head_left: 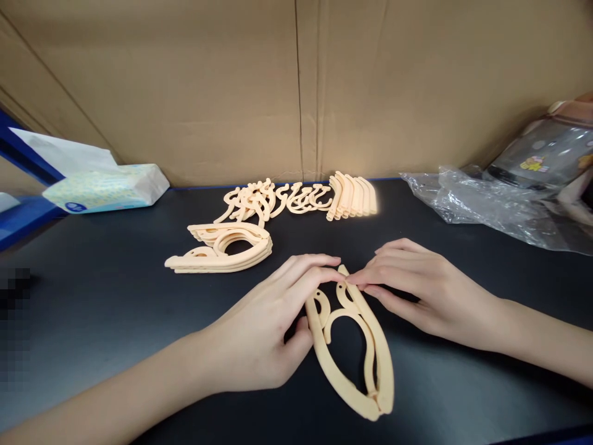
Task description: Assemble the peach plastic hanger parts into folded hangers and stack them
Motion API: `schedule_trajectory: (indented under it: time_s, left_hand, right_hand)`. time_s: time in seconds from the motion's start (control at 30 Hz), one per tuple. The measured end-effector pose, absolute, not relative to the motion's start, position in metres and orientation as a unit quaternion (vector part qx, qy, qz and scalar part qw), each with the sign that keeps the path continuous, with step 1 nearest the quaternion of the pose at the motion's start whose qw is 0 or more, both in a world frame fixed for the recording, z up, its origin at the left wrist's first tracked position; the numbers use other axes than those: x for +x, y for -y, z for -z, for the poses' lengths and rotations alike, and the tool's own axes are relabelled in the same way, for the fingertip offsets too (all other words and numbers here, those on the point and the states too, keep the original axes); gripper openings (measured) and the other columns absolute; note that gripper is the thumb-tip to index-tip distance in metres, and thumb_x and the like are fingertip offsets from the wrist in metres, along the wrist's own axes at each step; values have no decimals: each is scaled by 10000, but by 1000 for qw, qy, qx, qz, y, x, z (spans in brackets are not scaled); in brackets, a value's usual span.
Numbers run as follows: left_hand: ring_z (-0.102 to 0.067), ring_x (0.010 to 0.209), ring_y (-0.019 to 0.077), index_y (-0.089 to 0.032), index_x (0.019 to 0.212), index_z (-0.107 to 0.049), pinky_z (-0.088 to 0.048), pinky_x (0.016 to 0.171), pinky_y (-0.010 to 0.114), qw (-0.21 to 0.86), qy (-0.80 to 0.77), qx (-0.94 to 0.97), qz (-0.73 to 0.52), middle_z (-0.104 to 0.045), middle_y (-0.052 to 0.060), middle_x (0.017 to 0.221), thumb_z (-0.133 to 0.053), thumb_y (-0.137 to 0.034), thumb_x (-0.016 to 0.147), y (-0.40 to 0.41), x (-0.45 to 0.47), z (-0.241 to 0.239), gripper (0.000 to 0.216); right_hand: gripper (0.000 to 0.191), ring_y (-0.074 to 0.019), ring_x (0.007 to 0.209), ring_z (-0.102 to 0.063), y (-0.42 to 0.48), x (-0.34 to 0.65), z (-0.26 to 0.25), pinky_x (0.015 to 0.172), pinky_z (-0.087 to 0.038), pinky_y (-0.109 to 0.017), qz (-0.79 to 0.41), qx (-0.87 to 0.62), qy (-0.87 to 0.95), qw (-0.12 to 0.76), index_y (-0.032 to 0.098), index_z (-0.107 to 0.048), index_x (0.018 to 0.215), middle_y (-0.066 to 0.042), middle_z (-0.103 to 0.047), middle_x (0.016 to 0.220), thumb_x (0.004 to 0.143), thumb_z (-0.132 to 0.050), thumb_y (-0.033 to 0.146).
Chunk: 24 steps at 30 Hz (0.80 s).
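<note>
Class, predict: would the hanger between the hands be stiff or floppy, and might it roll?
The hanger is probably stiff, as its smooth, thick bars show clean curves. It may swing at the near end, where the bars meet in what looks like a joint. It seems unlikely to roll, lying flat on the table.

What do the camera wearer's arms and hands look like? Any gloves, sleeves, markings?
Left hand and right hand are both bare, with slender fingers. No gloves, rings, watch or bracelets visible. Left forearm and right forearm are slim, with no sleeves, cables or obvious markings in frame.
</note>
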<state>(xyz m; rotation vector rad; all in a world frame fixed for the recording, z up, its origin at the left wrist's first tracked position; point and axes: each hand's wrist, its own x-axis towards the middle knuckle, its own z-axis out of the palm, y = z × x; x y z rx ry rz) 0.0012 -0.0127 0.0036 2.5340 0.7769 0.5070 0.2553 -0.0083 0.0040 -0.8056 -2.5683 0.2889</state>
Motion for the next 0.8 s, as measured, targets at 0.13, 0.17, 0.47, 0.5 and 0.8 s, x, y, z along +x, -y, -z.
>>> schedule_trajectory:
  time_s: [0.13,0.17,0.47,0.5,0.8]
  left_hand:
    - [-322,1396,212,-221,1351,-350,-323,1155,417,217,-273,921,-175,-433,69,1442,-464,-32,775,12,1,-2,617]
    - [-307,1406,217,-219,1361,-335,-301,1167,433,214,-273,922,-170,-419,69,1458,-470,-39,770,12,1,-1,633]
    - [-378,1347,189,-194,1374,-338,-326,1140,371,195,-311,917,-153,-412,74,1459,-593,-218,824,15,2,0,607]
    - [-394,1330,191,-191,1365,-355,-353,1117,361,193,-315,916,-154,-424,73,1448,-605,-228,823,15,2,0,598]
    - [-424,1277,256,-172,1357,-366,-385,1055,425,143,-325,923,-152,-457,114,1406,-646,-401,856,12,2,4,619]
  right_hand:
    - [301,-152,998,-614,8,256,-7,950,-435,-336,-154,-304,914,221,237,-518,1257,-21,-684,1092,957,-508,229]
    - [352,-166,1069,-594,8,256,-7,953,-444,-336,-159,-309,913,215,235,-484,1297,-34,-666,1159,950,-528,272]
    - [941,-240,1426,-288,10,257,6,1171,-243,-457,-128,-283,943,117,223,-47,1525,-90,-328,1550,854,-604,576]
    - [926,-247,1424,-292,10,257,6,1162,-264,-458,-119,-290,942,118,212,-68,1524,-97,-337,1545,857,-593,584]
    - [873,-301,1272,-463,8,253,5,1053,-399,-489,-51,-325,930,162,159,-268,1469,-148,-504,1397,815,-614,623]
